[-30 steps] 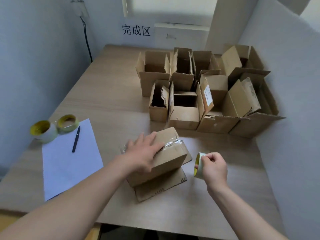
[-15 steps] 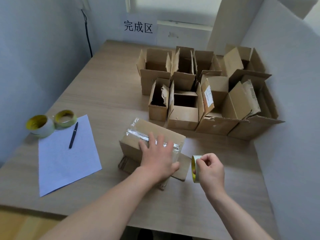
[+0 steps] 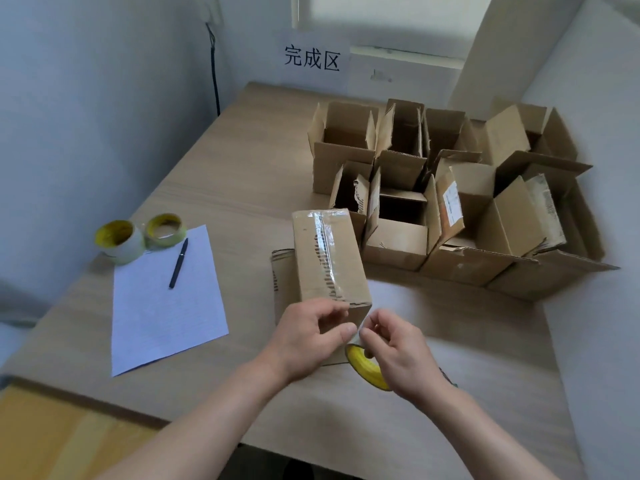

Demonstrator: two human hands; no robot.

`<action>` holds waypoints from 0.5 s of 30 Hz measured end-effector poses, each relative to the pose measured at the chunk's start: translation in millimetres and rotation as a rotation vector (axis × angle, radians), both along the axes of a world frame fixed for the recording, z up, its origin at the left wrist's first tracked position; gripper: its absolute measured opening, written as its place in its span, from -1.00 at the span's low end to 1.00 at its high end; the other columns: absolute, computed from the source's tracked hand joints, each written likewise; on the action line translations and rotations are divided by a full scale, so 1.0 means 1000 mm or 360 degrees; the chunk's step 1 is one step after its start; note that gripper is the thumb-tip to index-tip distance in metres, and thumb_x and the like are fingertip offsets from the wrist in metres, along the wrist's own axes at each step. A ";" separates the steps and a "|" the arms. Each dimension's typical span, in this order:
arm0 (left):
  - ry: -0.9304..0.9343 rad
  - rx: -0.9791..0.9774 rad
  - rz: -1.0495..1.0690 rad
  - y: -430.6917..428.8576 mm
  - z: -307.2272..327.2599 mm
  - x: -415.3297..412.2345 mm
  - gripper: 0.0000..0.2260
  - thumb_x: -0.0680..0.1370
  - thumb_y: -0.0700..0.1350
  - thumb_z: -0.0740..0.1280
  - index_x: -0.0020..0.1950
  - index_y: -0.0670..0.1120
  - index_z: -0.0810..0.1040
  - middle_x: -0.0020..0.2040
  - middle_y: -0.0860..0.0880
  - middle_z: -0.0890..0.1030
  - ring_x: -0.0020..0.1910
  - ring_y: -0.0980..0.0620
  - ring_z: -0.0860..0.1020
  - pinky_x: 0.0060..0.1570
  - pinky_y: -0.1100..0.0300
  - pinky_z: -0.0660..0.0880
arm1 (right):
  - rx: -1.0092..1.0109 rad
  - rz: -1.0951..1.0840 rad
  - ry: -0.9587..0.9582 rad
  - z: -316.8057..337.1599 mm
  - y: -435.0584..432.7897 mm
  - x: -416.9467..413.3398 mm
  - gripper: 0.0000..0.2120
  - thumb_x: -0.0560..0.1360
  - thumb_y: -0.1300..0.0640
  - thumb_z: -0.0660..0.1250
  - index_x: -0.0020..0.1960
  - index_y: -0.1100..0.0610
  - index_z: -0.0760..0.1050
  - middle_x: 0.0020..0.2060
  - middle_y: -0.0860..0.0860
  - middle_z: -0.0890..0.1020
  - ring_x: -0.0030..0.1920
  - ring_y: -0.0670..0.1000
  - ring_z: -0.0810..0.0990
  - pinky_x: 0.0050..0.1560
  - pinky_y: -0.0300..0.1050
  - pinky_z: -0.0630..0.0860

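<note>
Head view | oblong brown cardboard box [image 3: 329,258] lay on the pale wooden bench [image 3: 221,181] | step judged: starting a strip at its near end; anchor the end flat, then pull taut | left grip [image 3: 308,336] curled on the box's near edge | right grip [image 3: 398,351] clamped on the yellow-cored clear tape roll [image 3: 367,367], just beside that edge

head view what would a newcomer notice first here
A taped box lies mid-table, its near end gripped by the left hand while the right hand holds a yellow-cored tape roll beside it. Behind it to the right crowd open boxes; two spare rolls sit at the left edge.
</note>
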State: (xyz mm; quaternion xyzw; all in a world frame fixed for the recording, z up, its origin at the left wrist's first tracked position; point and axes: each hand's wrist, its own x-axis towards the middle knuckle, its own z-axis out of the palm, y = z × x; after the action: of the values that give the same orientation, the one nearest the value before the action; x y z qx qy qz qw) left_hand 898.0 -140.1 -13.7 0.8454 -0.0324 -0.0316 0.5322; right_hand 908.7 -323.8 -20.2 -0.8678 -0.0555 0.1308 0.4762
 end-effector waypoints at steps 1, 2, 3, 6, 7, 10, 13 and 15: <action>0.0117 -0.0111 0.0037 -0.003 -0.003 -0.007 -0.75 0.42 0.01 0.49 0.06 -0.04 0.70 -0.11 0.08 0.69 -0.10 0.20 0.62 -0.02 0.34 0.51 | -0.0041 0.0068 -0.0021 0.002 0.002 0.000 -0.86 0.51 0.15 0.32 -0.19 -0.04 0.46 -0.38 -0.05 0.59 -0.31 -0.02 0.51 -0.19 0.06 0.49; 0.0198 -0.0194 0.0073 -0.006 -0.006 -0.013 -0.82 0.43 -0.02 0.52 0.00 -0.01 0.70 -0.15 0.05 0.70 -0.15 0.17 0.62 -0.06 0.27 0.54 | -0.0080 0.0137 -0.0038 0.003 0.004 0.000 -0.85 0.52 0.16 0.30 -0.19 -0.04 0.46 -0.37 -0.06 0.59 -0.30 -0.03 0.51 -0.19 0.05 0.49; 0.0243 -0.0232 0.0122 -0.008 -0.010 -0.016 -0.90 0.44 -0.05 0.53 -0.07 0.03 0.69 -0.19 0.04 0.69 -0.19 0.15 0.62 -0.10 0.21 0.56 | -0.0123 0.0201 -0.0044 0.004 0.005 0.000 -0.85 0.53 0.16 0.29 -0.18 -0.05 0.45 -0.36 -0.07 0.59 -0.29 -0.04 0.51 -0.20 0.04 0.48; 0.0234 -0.0164 0.0272 -0.009 -0.014 -0.023 -0.92 0.45 -0.08 0.50 -0.24 0.05 0.66 -0.30 0.11 0.65 -0.30 0.20 0.56 -0.23 0.24 0.49 | -0.0247 0.0330 -0.0045 0.007 0.009 -0.002 -0.88 0.54 0.14 0.27 -0.14 -0.05 0.46 -0.32 -0.07 0.60 -0.26 -0.08 0.51 -0.21 -0.01 0.46; 0.0227 -0.0119 0.0296 -0.010 -0.014 -0.025 -0.89 0.46 -0.09 0.48 -0.27 0.05 0.65 -0.33 0.13 0.64 -0.33 0.22 0.54 -0.25 0.26 0.46 | -0.0269 0.0352 -0.0037 0.008 0.010 -0.003 -0.89 0.55 0.12 0.27 -0.13 -0.06 0.46 -0.31 -0.07 0.60 -0.26 -0.07 0.52 -0.21 0.00 0.47; 0.0228 -0.0028 0.0342 -0.009 -0.016 -0.031 -0.80 0.49 -0.11 0.44 -0.33 0.08 0.59 -0.39 0.17 0.58 -0.36 0.21 0.50 -0.31 0.28 0.42 | -0.0280 0.0411 -0.0033 0.010 0.010 -0.006 -0.92 0.54 0.08 0.29 -0.09 -0.10 0.49 -0.29 -0.07 0.62 -0.25 -0.06 0.55 -0.19 0.04 0.51; 0.0270 -0.0186 0.0458 -0.008 -0.019 -0.032 -0.85 0.50 -0.08 0.41 -0.29 0.02 0.59 -0.36 0.06 0.61 -0.31 0.06 0.58 -0.23 0.03 0.59 | 0.0218 0.0312 0.0251 0.016 0.007 -0.017 -0.78 0.46 0.05 0.36 0.08 -0.15 0.55 -0.24 0.03 0.66 -0.29 0.04 0.57 -0.32 -0.04 0.51; 0.0306 -0.0309 0.0563 -0.009 -0.019 -0.032 -0.84 0.53 -0.12 0.39 -0.26 -0.02 0.58 -0.33 -0.02 0.64 -0.26 -0.02 0.63 -0.18 -0.04 0.63 | 0.0576 0.0255 0.0495 0.018 -0.002 -0.020 -0.51 0.39 0.07 0.38 0.30 -0.12 0.46 -0.28 0.14 0.66 -0.38 0.07 0.52 -0.39 -0.11 0.48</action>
State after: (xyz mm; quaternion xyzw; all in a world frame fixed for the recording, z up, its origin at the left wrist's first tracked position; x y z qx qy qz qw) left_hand 866.3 -149.2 -32.6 0.7758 0.1645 -0.0149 0.6090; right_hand 888.4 -326.0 -2.3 -0.7307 -0.0725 0.2880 0.6147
